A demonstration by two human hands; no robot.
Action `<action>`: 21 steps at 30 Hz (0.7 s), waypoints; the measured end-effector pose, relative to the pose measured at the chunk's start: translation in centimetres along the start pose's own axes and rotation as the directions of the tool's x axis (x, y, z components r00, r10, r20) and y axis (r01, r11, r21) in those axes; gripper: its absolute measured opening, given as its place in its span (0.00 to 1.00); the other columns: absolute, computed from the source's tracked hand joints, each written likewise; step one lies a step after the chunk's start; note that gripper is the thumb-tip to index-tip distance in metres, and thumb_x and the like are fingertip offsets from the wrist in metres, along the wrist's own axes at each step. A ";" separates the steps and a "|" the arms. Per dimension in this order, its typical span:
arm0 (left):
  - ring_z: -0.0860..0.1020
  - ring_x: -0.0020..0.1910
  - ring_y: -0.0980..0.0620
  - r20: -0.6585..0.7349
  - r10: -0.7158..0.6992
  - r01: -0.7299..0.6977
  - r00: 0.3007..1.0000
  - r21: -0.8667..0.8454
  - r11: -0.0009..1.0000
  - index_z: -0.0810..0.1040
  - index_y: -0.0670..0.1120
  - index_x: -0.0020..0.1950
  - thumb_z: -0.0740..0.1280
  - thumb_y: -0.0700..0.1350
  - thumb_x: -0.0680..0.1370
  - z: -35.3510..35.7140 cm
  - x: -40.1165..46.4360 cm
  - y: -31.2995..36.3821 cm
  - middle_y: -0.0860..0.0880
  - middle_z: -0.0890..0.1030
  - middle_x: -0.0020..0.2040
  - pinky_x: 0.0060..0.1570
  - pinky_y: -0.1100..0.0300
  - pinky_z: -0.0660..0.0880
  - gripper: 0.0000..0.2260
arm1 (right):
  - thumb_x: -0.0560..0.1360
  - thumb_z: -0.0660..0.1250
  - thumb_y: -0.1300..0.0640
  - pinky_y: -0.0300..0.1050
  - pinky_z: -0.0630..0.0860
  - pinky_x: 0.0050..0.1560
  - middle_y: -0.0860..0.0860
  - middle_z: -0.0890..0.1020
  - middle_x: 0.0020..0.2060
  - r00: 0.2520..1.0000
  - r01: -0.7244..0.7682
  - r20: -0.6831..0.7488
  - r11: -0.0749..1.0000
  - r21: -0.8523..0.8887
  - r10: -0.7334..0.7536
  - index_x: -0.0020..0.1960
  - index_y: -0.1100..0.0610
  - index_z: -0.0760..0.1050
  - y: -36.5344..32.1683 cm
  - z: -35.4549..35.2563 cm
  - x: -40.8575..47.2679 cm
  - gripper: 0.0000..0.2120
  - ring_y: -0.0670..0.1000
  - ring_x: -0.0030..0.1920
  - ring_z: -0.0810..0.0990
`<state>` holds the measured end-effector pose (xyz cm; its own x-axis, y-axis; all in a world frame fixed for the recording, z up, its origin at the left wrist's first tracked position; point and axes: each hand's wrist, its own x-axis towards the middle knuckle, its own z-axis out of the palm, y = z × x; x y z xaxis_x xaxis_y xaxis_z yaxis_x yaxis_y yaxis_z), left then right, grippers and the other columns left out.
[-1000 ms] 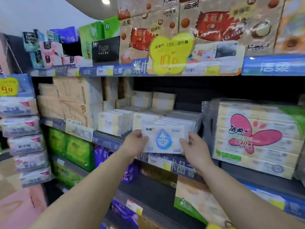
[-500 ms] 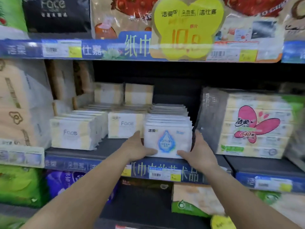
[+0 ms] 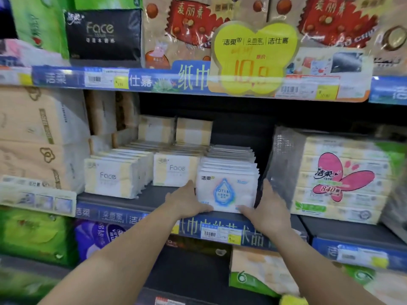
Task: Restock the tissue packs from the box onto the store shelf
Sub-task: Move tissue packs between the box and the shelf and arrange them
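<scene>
The tissue pack, a second ago being carried in the air, is now standing on the shelf at the front of its row (one more restocked). The left hand and right hand are clamping its sides. Its printed face is pointing toward 6 o'clock, its long axis running 9 to 3 o'clock.

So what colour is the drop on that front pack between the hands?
Blue, on a white tissue pack; head view.
</scene>
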<state>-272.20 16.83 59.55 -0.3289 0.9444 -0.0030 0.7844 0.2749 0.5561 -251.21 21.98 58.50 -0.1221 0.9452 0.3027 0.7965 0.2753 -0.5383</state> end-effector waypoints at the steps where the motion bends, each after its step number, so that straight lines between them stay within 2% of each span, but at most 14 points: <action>1: 0.71 0.67 0.47 -0.040 -0.010 0.011 0.999 0.003 1.000 0.61 0.51 0.73 0.71 0.70 0.58 0.1 -0.5 -0.2 0.51 0.72 0.70 0.68 0.46 0.65 0.48 | 0.67 0.73 0.43 0.52 0.69 0.65 0.54 0.74 0.66 0.989 0.048 -0.138 0.999 0.016 -0.045 0.74 0.53 0.59 -0.3 -0.3 -0.6 0.41 0.57 0.66 0.71; 3: 0.67 0.71 0.46 -0.155 -0.002 0.007 0.988 0.029 1.000 0.55 0.48 0.77 0.70 0.66 0.67 0.2 -2.0 -0.8 0.48 0.67 0.74 0.70 0.49 0.64 0.47 | 0.71 0.71 0.49 0.51 0.64 0.66 0.54 0.75 0.63 0.927 0.225 -0.329 0.968 0.108 -0.178 0.70 0.54 0.67 -2.0 -0.6 -2.4 0.30 0.57 0.65 0.69; 5: 0.64 0.73 0.47 -0.286 0.048 -0.026 0.957 0.081 0.996 0.55 0.47 0.78 0.68 0.64 0.71 0.2 -4.2 -1.9 0.48 0.65 0.75 0.71 0.50 0.63 0.43 | 0.72 0.69 0.54 0.47 0.63 0.64 0.52 0.76 0.60 0.875 0.426 -0.324 0.889 0.167 -0.359 0.66 0.55 0.71 -4.2 0.4 -4.3 0.23 0.56 0.63 0.70; 7: 0.64 0.73 0.48 -0.402 0.084 -0.048 0.912 0.098 0.994 0.59 0.46 0.77 0.68 0.61 0.73 -0.1 -6.6 -3.9 0.47 0.67 0.74 0.71 0.53 0.61 0.38 | 0.73 0.67 0.54 0.47 0.64 0.65 0.51 0.77 0.60 0.823 0.565 -0.210 0.801 0.199 -0.529 0.65 0.55 0.72 -6.6 2.6 -6.0 0.22 0.55 0.63 0.71; 9: 0.66 0.71 0.47 -0.465 0.040 0.012 0.885 0.110 0.994 0.62 0.46 0.75 0.68 0.59 0.73 -0.6 -9.4 -6.9 0.46 0.69 0.72 0.70 0.55 0.61 0.35 | 0.73 0.65 0.51 0.49 0.66 0.66 0.51 0.76 0.63 0.762 0.640 -0.046 0.741 0.200 -0.646 0.68 0.54 0.70 -9.2 5.5 -7.5 0.24 0.55 0.65 0.70; 12: 0.65 0.72 0.45 -0.476 -0.104 0.217 0.873 0.188 0.958 0.61 0.47 0.75 0.68 0.61 0.73 -1.5 -14.7 -12.8 0.45 0.68 0.72 0.71 0.53 0.61 0.36 | 0.76 0.64 0.47 0.49 0.63 0.70 0.52 0.71 0.69 0.659 0.674 0.279 0.713 0.190 -0.698 0.73 0.53 0.64 -13.3 10.8 -10.5 0.27 0.56 0.69 0.66; 14: 0.66 0.71 0.44 -0.474 -0.235 0.369 0.849 0.213 0.905 0.61 0.48 0.75 0.68 0.60 0.72 -2.2 -18.8 -16.9 0.45 0.67 0.72 0.69 0.53 0.62 0.36 | 0.77 0.62 0.44 0.49 0.62 0.72 0.53 0.67 0.72 0.558 0.704 0.422 0.677 0.215 -0.714 0.74 0.53 0.61 -16.3 14.4 -13.4 0.30 0.56 0.72 0.64; 17: 0.66 0.70 0.43 -0.522 -0.391 0.551 0.758 0.192 0.812 0.62 0.49 0.74 0.68 0.59 0.71 -3.3 -25.5 -23.0 0.45 0.68 0.71 0.68 0.51 0.63 0.35 | 0.76 0.64 0.44 0.49 0.59 0.73 0.54 0.65 0.74 0.388 0.756 0.518 0.584 0.295 -0.763 0.76 0.53 0.58 -21.8 18.8 -19.7 0.33 0.56 0.73 0.63; 21: 0.64 0.71 0.42 -0.551 -0.581 0.728 0.599 0.073 0.682 0.61 0.50 0.74 0.67 0.57 0.72 -5.3 -34.7 -30.6 0.44 0.66 0.72 0.67 0.49 0.61 0.33 | 0.74 0.65 0.44 0.52 0.63 0.71 0.55 0.67 0.72 0.185 0.792 0.502 0.431 0.432 -0.845 0.75 0.52 0.59 -29.6 23.0 -29.3 0.33 0.58 0.71 0.66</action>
<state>-287.59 -25.30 47.06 -0.9424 0.3067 0.1335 0.3338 0.8879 0.3167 -284.83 -9.87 47.50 -0.9928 0.0307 0.1156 -0.0095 0.9433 -0.3317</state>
